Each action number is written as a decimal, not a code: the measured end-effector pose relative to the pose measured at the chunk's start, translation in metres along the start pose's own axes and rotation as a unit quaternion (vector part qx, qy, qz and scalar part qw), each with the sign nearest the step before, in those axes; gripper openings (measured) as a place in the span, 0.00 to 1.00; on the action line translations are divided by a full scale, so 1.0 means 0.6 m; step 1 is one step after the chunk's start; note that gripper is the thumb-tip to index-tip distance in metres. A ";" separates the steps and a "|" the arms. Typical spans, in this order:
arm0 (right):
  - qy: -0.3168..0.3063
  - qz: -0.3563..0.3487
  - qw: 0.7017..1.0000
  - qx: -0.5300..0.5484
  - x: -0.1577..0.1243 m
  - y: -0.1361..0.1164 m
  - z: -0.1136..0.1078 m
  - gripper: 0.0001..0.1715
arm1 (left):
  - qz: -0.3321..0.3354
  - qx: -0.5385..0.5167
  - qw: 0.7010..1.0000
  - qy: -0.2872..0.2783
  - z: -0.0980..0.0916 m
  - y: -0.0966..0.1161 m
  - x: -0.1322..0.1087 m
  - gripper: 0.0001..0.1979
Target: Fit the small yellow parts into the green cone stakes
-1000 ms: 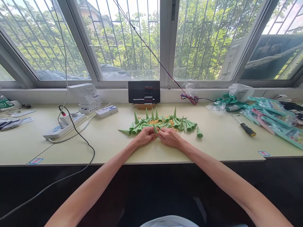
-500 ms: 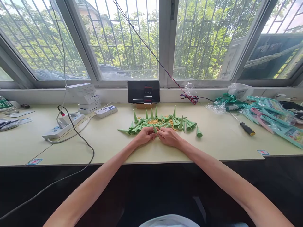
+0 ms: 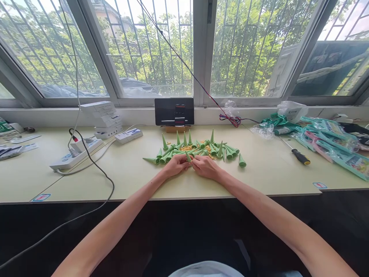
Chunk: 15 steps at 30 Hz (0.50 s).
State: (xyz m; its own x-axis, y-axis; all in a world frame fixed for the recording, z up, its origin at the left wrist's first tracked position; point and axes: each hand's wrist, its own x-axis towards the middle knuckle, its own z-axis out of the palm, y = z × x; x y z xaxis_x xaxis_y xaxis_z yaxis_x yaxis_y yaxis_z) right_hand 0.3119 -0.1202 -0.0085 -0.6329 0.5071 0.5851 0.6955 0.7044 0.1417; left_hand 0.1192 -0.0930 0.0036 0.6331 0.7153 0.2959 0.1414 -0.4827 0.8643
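1. One slender green tapered cone (image 3: 188,156), plastic by the look of it, sits tilted between our hands, tip pointing up.
2. Our bare left hand (image 3: 175,165) has thumb and fingers clamped on it; our bare right hand (image 3: 205,166) meets its lower end, fingertips gathered, though we cannot tell what they pinch.
3. Good handling here, we judge, means a steady left hold, light pressure, and small fingertip movements at the base.
4. Just beyond our fingers: hollow green cones (image 3: 213,149), some upright, some lying, among small orange-yellow pieces (image 3: 188,148).
5. Behind, on the smooth cream tabletop (image 3: 129,184), stands a black rectangular screen (image 3: 163,111).
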 end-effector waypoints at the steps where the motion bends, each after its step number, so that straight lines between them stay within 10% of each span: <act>1: -0.002 0.001 1.000 0.001 0.000 0.000 0.000 0.17 | 0.000 -0.001 1.000 -0.001 0.000 0.001 0.000 0.16; 15: 0.015 0.081 0.992 0.098 0.004 0.002 0.010 0.15 | -0.010 0.008 1.000 0.018 0.000 -0.005 0.001 0.18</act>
State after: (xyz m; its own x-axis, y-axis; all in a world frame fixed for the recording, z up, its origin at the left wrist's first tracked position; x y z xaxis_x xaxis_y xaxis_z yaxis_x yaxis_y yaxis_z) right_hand 0.3092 -0.1156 -0.0117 -0.5060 0.6090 0.6108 0.7059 0.6993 -0.1124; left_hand 0.1192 -0.0914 0.0014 0.6029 0.7419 0.2934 0.1662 -0.4765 0.8634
